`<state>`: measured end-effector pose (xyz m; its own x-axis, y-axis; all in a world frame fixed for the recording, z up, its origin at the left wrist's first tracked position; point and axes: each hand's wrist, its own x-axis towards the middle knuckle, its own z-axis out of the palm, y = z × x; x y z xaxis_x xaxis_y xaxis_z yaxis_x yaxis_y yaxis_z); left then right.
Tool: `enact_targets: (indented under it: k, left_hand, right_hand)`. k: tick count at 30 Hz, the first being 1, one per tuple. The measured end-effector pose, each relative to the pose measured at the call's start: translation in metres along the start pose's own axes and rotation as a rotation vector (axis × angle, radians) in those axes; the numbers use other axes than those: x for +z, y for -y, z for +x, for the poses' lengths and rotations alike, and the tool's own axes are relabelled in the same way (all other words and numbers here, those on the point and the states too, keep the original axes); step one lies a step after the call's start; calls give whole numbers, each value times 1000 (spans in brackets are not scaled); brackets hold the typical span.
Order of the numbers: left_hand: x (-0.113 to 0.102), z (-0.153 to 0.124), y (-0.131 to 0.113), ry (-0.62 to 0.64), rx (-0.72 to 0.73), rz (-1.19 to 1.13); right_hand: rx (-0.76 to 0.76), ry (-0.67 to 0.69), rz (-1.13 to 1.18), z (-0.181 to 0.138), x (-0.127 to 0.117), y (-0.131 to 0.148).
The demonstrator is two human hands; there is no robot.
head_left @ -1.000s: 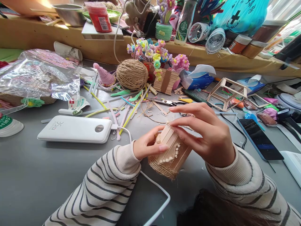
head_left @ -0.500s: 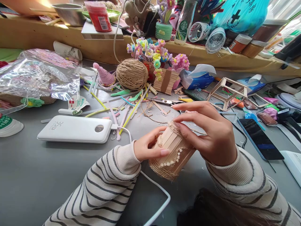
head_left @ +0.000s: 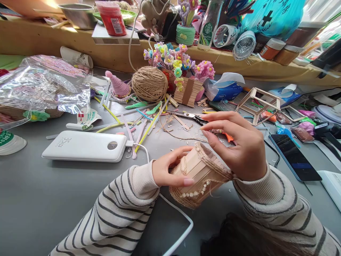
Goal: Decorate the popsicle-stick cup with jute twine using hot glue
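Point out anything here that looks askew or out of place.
A white cup below the ledge and a clear cup on it lie sideways, not upright. A loose strand trails from the wooden holder in the left hand.

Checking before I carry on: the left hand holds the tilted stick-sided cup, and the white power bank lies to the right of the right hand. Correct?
Not quite. The white power bank lies to the left of the left hand, as the head view shows. The left hand does hold the tilted stick-sided cup.
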<state>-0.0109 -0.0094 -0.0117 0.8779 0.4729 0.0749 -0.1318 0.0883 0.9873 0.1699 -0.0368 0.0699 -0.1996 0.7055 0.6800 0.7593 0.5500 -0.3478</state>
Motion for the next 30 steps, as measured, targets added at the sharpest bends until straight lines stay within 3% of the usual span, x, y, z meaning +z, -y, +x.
enact_targets:
  k: [6, 12, 15, 17, 23, 30]
  left_hand:
    - [1, 0, -4, -49, -55, -53]
    - [1, 3, -9, -336, -111, -366]
    - [2, 4, -15, -434, -111, -494]
    - [3, 5, -19, -446, -110, -535]
    - [7, 6, -23, -443, -108, -421]
    - [5, 5, -17, -376, -63, -378]
  right_hand:
    - [77, -32, 31, 1, 1, -8]
    - [274, -231, 165, -1, -2, -21]
    - [265, -304, 199, 1, -8, -20]
    - [166, -243, 194, 2, -12, -16]
    - [-171, 109, -1, 4, -13, -1]
    - [-202, 123, 3, 2, -3, 4]
